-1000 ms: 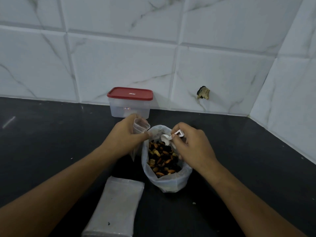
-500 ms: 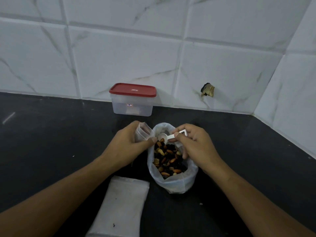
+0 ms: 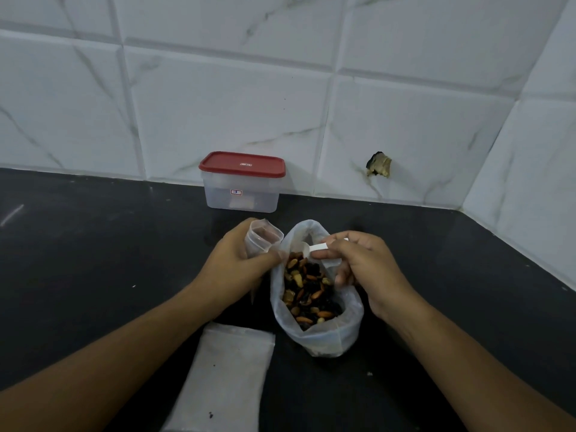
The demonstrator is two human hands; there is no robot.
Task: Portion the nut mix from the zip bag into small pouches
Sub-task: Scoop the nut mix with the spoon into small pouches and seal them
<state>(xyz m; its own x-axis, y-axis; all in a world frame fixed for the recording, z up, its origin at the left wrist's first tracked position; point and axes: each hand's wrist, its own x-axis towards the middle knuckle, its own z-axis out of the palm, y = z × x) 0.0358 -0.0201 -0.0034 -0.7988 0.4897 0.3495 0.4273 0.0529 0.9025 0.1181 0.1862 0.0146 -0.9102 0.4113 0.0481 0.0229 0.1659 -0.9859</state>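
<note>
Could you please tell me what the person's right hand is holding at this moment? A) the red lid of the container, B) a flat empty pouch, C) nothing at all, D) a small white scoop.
D: the right hand pinches the handle of a small white scoop just above the nut mix in the open zip bag, while the left hand holds a small pouch beside it.

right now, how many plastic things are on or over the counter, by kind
zip bag of nut mix: 1
small pouch, held by the left hand: 1
flat pouch pack on the counter: 1
red-lidded tub: 1
white scoop, held by the right hand: 1
total: 5
</note>
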